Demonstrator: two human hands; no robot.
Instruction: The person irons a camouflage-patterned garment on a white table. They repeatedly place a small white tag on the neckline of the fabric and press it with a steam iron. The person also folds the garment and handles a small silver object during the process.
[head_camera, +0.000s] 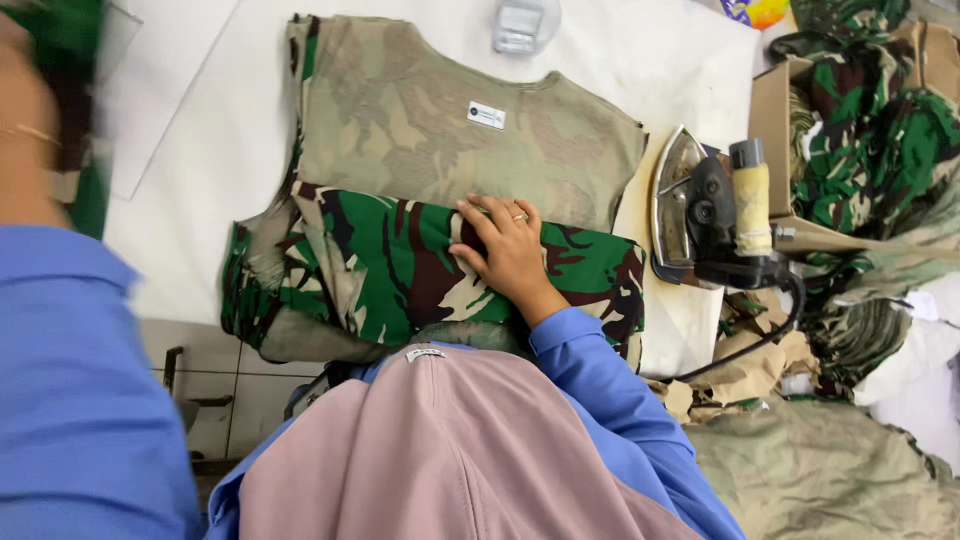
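The right hand (508, 250) lies flat, fingers spread and palm down, on the folded lower part of the camouflage shirt (440, 200); it grips nothing and only presses the cloth. The left hand (25, 120) is raised at the frame's left edge and blurred (whether it is open or closed cannot be told). The shirt lies inside out on the white ironing board (190, 140), the bright green hem turned up over the pale reverse side.

Step in hand, as judged: smoothing the fold. The next move likely calls for an even crease along the fold line.

A small white rectangular label (487, 115) sits near the neckline. The iron (705, 210) stands just right of the shirt, beside a brown cardboard box (772, 110) of camouflage garments.
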